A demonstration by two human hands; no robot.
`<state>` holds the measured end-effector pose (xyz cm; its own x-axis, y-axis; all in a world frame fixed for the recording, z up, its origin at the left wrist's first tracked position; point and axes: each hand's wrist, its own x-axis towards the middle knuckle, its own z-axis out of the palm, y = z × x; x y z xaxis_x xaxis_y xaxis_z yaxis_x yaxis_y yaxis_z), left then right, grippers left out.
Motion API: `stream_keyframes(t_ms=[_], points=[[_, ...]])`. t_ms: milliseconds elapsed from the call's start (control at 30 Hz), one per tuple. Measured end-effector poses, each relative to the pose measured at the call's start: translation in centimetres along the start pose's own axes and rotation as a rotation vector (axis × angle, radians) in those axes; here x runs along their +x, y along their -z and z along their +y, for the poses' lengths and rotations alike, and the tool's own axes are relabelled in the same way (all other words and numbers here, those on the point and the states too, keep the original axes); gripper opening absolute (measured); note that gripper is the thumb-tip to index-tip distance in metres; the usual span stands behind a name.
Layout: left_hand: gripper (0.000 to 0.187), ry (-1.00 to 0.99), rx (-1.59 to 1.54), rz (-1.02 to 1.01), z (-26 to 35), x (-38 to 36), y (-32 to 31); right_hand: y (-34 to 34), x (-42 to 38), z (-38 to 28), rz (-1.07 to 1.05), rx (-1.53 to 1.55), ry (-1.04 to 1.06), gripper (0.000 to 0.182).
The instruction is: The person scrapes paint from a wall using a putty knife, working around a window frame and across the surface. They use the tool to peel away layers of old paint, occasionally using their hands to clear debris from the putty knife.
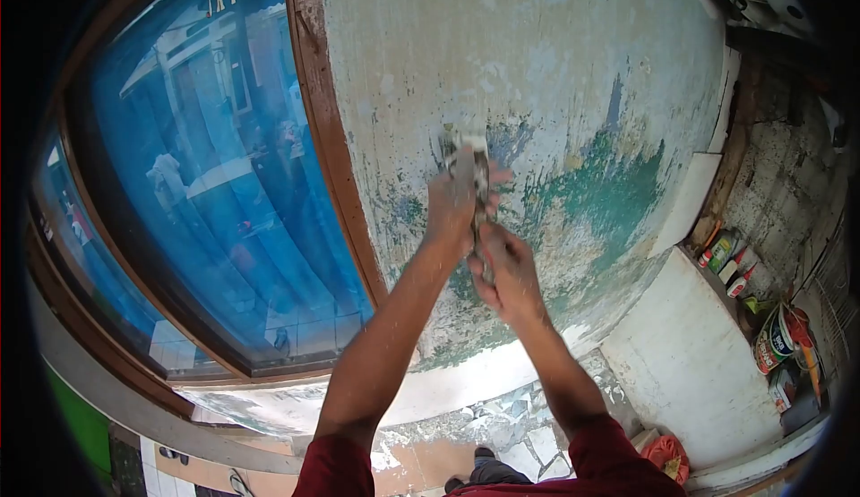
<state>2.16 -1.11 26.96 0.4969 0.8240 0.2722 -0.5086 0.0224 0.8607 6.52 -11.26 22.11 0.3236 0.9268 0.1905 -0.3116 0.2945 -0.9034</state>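
Observation:
A flat scraper [467, 155] is pressed against the wall [546, 58], its blade end upward and smeared by motion. My right hand [512, 273] is closed around its lower handle end. Higher up, my left hand [450, 215] wraps the scraper near the blade, with fingertips showing on the right side. Around both hands the wall's paint is patchy: pale grey-blue above, green [600, 192] to the right, and bare rough spots. Small pale flecks are visible over my forearms.
A brown-framed window [309, 121] with blue behind its glass stands at left. At right, bottles [721, 251] and a paint can [772, 345] sit by a white panel [690, 354]. Paint flakes [515, 407] litter the ground near my feet. An orange bag [666, 458] lies lower right.

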Motion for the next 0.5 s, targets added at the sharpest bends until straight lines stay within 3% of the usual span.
stream_keyframes(t_ms=[133,267,500], points=[[0.045,-0.01,-0.022,-0.014,1.6,0.5,-0.9,-0.8,0.6,-1.0,-0.007,0.016,0.067,0.028],[0.044,0.017,0.042,0.007,-0.1,-0.6,0.3,-0.1,-0.4,0.8,0.008,0.026,-0.022,0.028],[0.047,-0.055,0.042,-0.029,2.9,1.6,-1.7,-1.0,1.5,-2.1,-0.04,0.028,0.104,0.027]])
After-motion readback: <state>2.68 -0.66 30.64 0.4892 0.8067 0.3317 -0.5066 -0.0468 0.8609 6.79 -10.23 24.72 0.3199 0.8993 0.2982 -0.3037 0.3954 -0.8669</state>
